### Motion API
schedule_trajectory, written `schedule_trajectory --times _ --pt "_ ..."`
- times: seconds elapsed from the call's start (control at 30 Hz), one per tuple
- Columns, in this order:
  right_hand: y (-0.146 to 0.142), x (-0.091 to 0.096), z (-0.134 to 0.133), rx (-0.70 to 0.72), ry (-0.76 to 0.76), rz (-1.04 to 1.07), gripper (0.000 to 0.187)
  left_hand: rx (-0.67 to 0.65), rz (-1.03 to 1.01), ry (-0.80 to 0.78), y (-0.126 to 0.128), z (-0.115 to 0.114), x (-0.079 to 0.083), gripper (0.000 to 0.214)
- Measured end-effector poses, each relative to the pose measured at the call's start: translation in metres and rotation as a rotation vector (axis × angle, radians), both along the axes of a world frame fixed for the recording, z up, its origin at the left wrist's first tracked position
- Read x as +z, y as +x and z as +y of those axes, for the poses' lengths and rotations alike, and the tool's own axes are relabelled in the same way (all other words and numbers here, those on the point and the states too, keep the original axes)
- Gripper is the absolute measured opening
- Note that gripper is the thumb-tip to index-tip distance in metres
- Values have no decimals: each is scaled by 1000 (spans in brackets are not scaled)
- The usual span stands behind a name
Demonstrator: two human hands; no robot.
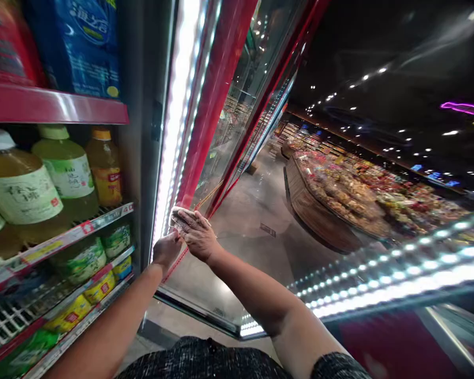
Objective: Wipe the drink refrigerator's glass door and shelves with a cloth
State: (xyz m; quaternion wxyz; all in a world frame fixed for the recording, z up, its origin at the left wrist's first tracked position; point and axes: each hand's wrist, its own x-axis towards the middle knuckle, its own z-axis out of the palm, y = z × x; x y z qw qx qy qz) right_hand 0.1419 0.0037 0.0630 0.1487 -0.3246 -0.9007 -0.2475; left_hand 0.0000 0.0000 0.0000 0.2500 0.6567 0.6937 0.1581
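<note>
My right hand (198,236) lies over a pale, folded cloth (178,211), its fingers stretched across it against the lit edge of the refrigerator door frame (205,137). Just below and to the left, my left hand (168,250) is closed near the same edge, touching or almost touching the right hand. What its fingers hold is hidden. A bright LED strip (177,95) runs along the frame beside both hands. The glass door (221,284) stands behind them, showing the floor through it.
To the left, refrigerator shelves (79,225) carry large drink bottles (69,168), tubs (85,260) and yellow packs (73,311). A second LED strip (398,266) crosses the lower right. Beyond the glass stands a curved wooden display (316,202) heaped with goods.
</note>
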Motion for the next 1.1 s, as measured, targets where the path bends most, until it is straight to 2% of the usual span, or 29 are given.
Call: schedule_trajectory --times 0.2,0.3,0.33,0.47,0.53,0.67,0.77,0.87,0.93,1.1 --pt "-12 29 10 -66 35 79 49 -6 -28 149 0 -1 1 25" --pt "-10 39 8 -22 89 32 48 37 -52 292 -1 -1 5 19" --pt "-8 43 7 -12 111 29 47 61 -58 351 -2 0 7 23" --pt "-1 61 1 -93 192 131 51 166 -70 560 -5 6 14 84" --pt "2 66 -2 -132 202 158 54 158 -59 665 -7 9 15 101" --pt "7 72 -4 -113 205 96 51 33 47 841 -9 13 10 104" --pt "8 81 -2 -90 212 73 50 -14 104 880 -10 17 4 103" --pt "5 88 0 -140 196 132 52 -37 106 938 -10 19 1 107" --pt "6 87 -1 -156 195 137 53 -56 103 972 -11 20 1 110" --pt "24 86 -13 -92 135 26 51 -98 131 1042 -14 23 3 113"
